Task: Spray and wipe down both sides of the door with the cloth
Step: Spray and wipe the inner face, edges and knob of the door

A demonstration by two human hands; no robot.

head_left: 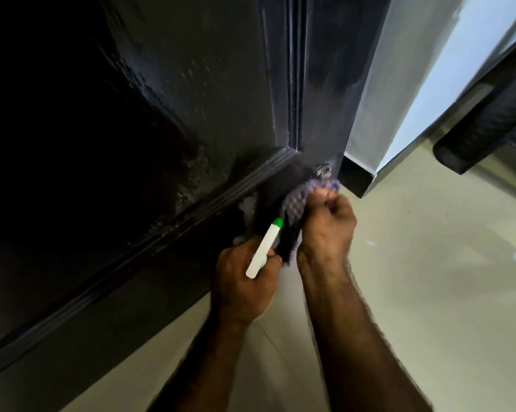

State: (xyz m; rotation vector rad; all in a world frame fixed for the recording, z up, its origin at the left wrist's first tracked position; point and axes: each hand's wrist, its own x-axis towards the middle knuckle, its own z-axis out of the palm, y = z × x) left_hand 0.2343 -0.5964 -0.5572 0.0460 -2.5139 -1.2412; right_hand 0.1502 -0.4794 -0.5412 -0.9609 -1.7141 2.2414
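Observation:
A black panelled door (167, 120) fills the left and middle of the head view, its face wet in patches. My right hand (328, 227) grips a purple-grey cloth (298, 200) bunched against the door's edge, just under a small metal lock fitting (323, 171). My left hand (244, 281) holds a white spray bottle (264, 254) with a green tip, the tip close to the door and beside the cloth. Part of the cloth hangs down dark between the two hands.
Pale glossy floor tiles (423, 292) spread to the right and below. A white wall corner with a black skirting (357, 176) stands right behind the door's edge. A dark padded object (488, 126) sits at the far right.

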